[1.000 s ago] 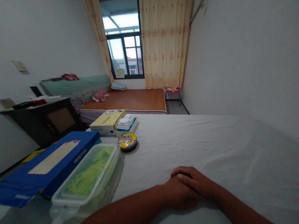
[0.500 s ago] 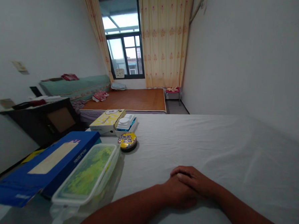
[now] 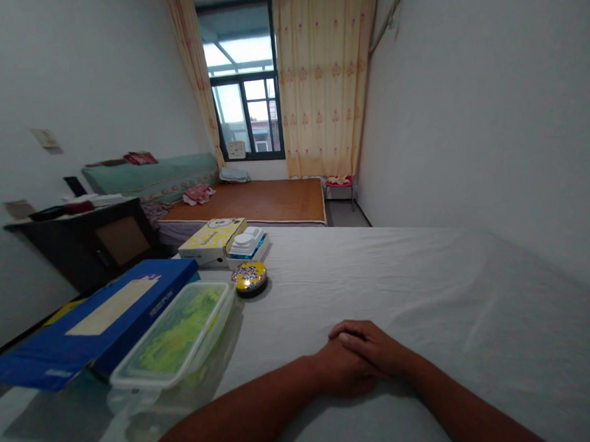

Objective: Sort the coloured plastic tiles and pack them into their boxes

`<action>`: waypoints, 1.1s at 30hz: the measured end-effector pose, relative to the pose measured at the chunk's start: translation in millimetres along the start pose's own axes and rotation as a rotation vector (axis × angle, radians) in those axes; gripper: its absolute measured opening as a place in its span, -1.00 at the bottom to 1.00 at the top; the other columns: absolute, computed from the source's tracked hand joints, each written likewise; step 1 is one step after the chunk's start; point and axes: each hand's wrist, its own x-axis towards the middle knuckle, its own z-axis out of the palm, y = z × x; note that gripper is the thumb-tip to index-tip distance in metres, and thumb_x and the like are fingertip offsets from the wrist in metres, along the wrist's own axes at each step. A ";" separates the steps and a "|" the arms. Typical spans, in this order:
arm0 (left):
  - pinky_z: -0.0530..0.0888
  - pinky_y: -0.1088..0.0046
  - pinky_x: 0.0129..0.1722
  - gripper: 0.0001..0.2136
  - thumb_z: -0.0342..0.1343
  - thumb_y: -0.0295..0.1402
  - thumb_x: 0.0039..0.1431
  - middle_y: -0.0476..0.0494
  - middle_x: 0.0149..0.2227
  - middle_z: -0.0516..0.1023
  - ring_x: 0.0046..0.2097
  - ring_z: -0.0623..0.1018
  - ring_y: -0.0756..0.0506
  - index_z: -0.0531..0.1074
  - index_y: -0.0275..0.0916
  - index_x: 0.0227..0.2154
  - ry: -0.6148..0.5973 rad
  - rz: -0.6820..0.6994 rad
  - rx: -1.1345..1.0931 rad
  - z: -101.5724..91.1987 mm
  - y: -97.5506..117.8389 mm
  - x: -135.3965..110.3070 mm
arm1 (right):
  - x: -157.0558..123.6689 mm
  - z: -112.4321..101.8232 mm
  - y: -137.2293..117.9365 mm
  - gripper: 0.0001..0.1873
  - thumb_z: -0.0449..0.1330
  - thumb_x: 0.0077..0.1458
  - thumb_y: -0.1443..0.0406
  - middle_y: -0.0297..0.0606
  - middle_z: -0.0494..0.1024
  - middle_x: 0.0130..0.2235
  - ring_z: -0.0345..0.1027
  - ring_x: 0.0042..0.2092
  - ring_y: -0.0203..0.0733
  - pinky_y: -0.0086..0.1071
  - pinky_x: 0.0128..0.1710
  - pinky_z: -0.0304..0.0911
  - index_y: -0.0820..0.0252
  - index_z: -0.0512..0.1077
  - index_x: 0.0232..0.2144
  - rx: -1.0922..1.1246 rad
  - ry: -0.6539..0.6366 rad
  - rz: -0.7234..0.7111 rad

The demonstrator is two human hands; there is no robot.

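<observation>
In the head view, we are looking down at a person's two bare hands. The right hand (image 3: 372,347) is lying on top, with its fingers bending over the left hand (image 3: 341,375) and holding it. The left hand's fingers are mostly hiding underneath, so we cannot tell if they are curled or straight. Both hands are resting together on a flat, wrinkly white cloth (image 3: 331,282).

On the left we are seeing a long, see-through plastic tub with a lid (image 3: 183,334), and something bright green is showing inside. The left forearm is reaching past the tub's near end. Just beside the tub, a big flat blue box with a cream label (image 3: 136,310) is lying. Past the tub's far end, a round yellow tin with a dark bottom (image 3: 250,278) is sitting on the cloth. Behind the tin, a yellow and white cardboard box (image 3: 212,240) is standing next to a small white box with blue bits (image 3: 248,243).

Farther back, we are seeing a bed with a brown mat (image 3: 266,200), a dark wooden cabinet (image 3: 83,246) and a flowery yellow curtain (image 3: 319,84) hanging by a window (image 3: 246,100).
</observation>
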 end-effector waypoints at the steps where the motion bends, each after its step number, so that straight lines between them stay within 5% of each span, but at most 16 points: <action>1: 0.40 0.29 0.12 -0.66 0.06 -0.43 0.19 -0.22 0.07 0.54 0.13 0.47 -0.20 0.51 -0.28 0.01 0.001 -0.001 0.007 0.3 -0.2 -0.4 | -0.2 0.4 -0.4 -0.61 0.04 0.25 0.08 -0.19 0.60 -0.14 0.45 -0.08 -0.09 -0.20 0.02 0.30 0.20 0.53 -0.14 -0.004 0.009 -0.010; 7: 0.43 0.27 0.07 -0.70 0.07 -0.47 0.17 -0.24 -0.01 0.59 0.07 0.52 -0.21 0.54 -0.31 -0.05 -0.017 -0.033 0.017 -11.7 3.7 1.1 | -0.6 3.3 0.2 -0.55 0.01 0.25 0.02 -0.17 0.61 -0.19 0.46 -0.12 -0.07 -0.20 -0.02 0.30 0.21 0.54 -0.19 -0.024 0.077 -0.041; 13: 0.43 0.35 0.00 -0.79 0.08 -0.50 0.15 -0.18 -0.13 0.62 -0.06 0.55 -0.13 0.55 -0.26 -0.20 -0.138 0.003 0.009 -57.8 19.5 -8.3 | 0.9 -1.2 5.3 -0.40 -0.09 0.27 -0.08 -0.18 0.58 -0.28 0.43 -0.19 -0.10 -0.24 -0.11 0.30 0.23 0.54 -0.28 -0.027 0.098 0.003; 18: 0.36 0.31 0.04 -0.77 0.05 -0.40 0.23 -0.12 -0.07 0.58 0.01 0.51 -0.12 0.50 -0.15 -0.09 -0.155 -0.196 0.082 -109.0 31.0 -54.6 | 2.5 -0.1 19.5 -0.37 -0.07 0.24 -0.12 -0.21 0.52 -0.40 0.39 -0.34 -0.19 -0.31 -0.29 0.29 0.27 0.52 -0.29 0.041 0.091 0.083; 24: 0.36 0.32 0.04 -0.76 0.04 -0.41 0.25 -0.13 -0.04 0.57 0.00 0.51 -0.11 0.51 -0.16 -0.07 -0.051 -0.523 0.110 -156.7 19.9 -122.5 | 1.8 2.8 22.7 -0.42 -0.05 0.25 -0.09 -0.22 0.49 -0.44 0.36 -0.37 -0.21 -0.33 -0.31 0.25 0.28 0.50 -0.31 0.018 0.107 0.103; 33: 0.35 0.24 0.05 -0.77 0.07 -0.39 0.24 -0.11 -0.04 0.58 0.01 0.51 -0.14 0.52 -0.14 -0.09 0.021 -0.586 0.111 -142.5 27.9 -132.5 | 3.0 7.7 27.6 -0.45 -0.08 0.26 -0.07 -0.25 0.49 -0.40 0.37 -0.37 -0.22 -0.36 -0.31 0.25 0.22 0.48 -0.33 -0.067 0.152 0.140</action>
